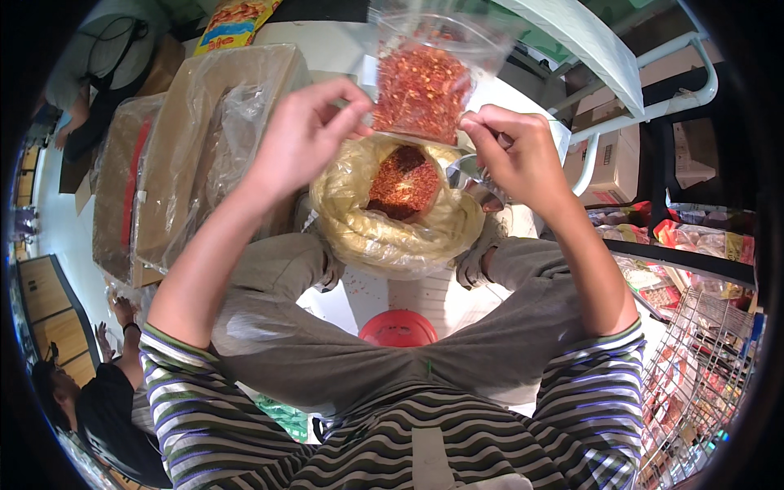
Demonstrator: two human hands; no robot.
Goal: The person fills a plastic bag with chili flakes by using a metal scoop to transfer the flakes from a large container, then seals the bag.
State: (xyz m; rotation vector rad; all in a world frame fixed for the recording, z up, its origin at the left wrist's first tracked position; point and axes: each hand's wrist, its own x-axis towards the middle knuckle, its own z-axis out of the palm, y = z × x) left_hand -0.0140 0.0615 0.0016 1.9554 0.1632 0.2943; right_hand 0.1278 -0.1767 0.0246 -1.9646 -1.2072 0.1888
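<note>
A clear zip bag of red chili flakes (420, 94) hangs between my hands, its upper part blurred. My left hand (306, 131) is closed in a pinch at its near left corner. At the near right corner, the thumb and fingers of my right hand (518, 151) pinch the bag's edge. A shiny metal scoop (469, 170) shows just below the right hand; whether its handle sits in the palm is hidden. Beneath, between my feet, stands a large yellowish plastic sack (347, 224), folded open, with more chili flakes (404, 184) and a darker patch inside.
Plastic-lined cardboard boxes (167, 159) stand at the left. A red round stool or lid (398, 328) lies between my legs. White metal racking (608, 131) and a wire basket (694, 359) with packages are at the right. Other people (98, 408) are at the far left.
</note>
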